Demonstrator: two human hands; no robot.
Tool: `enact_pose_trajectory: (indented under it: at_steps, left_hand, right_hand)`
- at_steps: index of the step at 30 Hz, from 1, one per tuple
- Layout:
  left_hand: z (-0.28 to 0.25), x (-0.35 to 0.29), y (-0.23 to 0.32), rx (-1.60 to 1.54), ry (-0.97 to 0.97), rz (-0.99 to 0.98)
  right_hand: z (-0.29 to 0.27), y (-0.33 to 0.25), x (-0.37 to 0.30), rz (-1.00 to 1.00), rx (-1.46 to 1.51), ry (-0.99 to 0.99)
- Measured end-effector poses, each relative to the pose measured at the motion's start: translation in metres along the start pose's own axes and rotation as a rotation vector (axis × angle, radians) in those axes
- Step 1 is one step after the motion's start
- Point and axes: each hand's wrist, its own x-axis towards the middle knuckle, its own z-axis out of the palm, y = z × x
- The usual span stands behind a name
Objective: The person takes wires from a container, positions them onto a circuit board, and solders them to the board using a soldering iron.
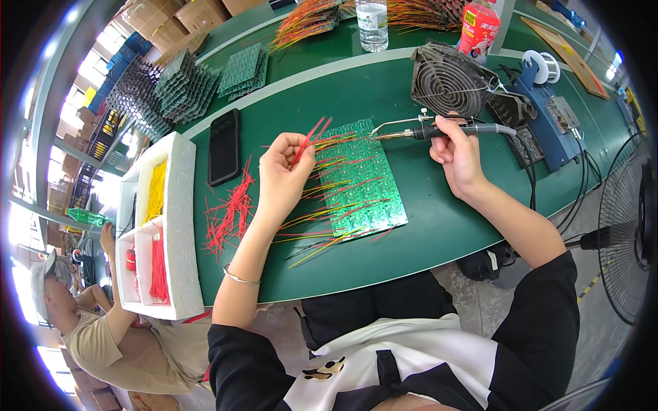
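Whether the soldering tip (392,136) touches the board (373,192) is too small to tell — the fan (626,233) is cut off.

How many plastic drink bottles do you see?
2. One clear, round plastic bottle stands at the back, near the middle; one red plastic bottle is to its right, behind the dusty black square fan. More may hide in the background clutter.

From where I stand, the circuit board (375,179) looks glossy, the wires (233,214) plastic-coated, the soldering iron (419,133) metal-shafted; the bench (445,229) smooth, the foam box (184,240) matt, the bracelet (240,278) polished metal.
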Motion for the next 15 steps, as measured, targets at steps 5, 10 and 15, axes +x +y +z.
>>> enact_pose_trajectory:
  at_steps: [5,10,15]
  left_hand:
    - [0.0015,-0.0008,-0.0085,0.441,0.000,0.085]
    - [0.0021,0.0014,-0.0011,0.731,-0.094,0.120]
    - [0.0038,0.0042,-0.0054,0.660,-0.116,0.319]
  right_hand:
    - [0.0003,0.0005,0.0011,-0.020,-0.013,0.005]
    - [-0.0001,0.0002,-0.0001,-0.017,-0.050,-0.001]
    - [0.0009,-0.0006,-0.0015,-0.009,-0.100,-0.012]
